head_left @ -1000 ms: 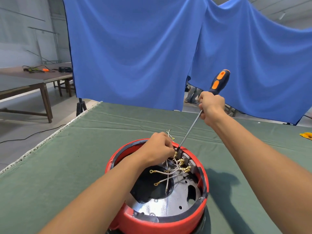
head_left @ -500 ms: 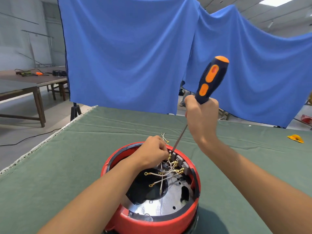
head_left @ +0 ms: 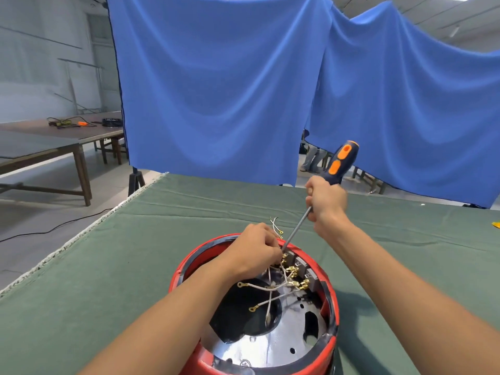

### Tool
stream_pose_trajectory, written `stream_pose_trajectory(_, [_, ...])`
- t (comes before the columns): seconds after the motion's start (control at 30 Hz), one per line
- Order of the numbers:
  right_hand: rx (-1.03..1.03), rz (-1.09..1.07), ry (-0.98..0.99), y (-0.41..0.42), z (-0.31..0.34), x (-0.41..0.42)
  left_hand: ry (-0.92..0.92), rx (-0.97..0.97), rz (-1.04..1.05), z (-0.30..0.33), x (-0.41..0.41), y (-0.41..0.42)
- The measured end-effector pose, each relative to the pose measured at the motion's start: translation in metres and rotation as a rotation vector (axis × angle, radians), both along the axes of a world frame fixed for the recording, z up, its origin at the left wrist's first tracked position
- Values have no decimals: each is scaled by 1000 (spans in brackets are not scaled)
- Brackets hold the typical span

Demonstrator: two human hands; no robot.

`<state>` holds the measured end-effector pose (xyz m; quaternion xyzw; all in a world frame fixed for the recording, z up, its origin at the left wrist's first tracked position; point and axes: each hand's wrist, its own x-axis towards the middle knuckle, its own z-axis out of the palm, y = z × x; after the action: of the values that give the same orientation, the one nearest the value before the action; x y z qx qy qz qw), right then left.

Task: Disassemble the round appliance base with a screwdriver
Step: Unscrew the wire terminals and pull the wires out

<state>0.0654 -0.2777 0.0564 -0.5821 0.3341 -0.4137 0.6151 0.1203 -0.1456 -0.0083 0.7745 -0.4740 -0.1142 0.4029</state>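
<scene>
A round red appliance base (head_left: 331,318) stands open-side up on the green table, showing a shiny metal plate, a black opening and white wires with brass terminals (head_left: 290,277). My left hand (head_left: 254,250) is curled over the far inner rim, pinching the wires by the terminal block. My right hand (head_left: 326,201) grips a screwdriver (head_left: 341,163) with a dark blue and orange handle. Its shaft slants down-left and its tip meets the terminal block just beside my left fingers.
A loose bit of wire (head_left: 276,226) lies on the green cloth (head_left: 135,266) behind the base. Blue curtains (head_left: 216,90) hang behind the table. A wooden table (head_left: 54,136) with cables stands at the left. A yellow object (head_left: 496,224) sits at the right edge.
The screwdriver stays with its tip at the terminal block while my right hand shifts and tilts its handle. My left hand keeps its hold on the wires. The camera view has moved.
</scene>
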Motion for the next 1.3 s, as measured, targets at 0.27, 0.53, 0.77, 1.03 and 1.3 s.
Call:
stream_pose_trajectory(0.27, [-160,13,-150,-14,60,-29,16,-7,-3,2,4,2])
stream_pose_trajectory(0.53, [-242,20,-186,6,37,-42,-1,-17,2,-3,1,1])
stream_pose_trajectory(0.77, [-210,-18,-217,6,33,-40,-7,-7,0,-4,3,0])
stream_pose_trajectory(1.03, [-87,-42,-223,-3,27,-40,26,22,-14,-2,3,3])
stream_pose_trajectory(1.3, [198,-134,-258,-25,8,-46,-12,29,-5,-1,2,3])
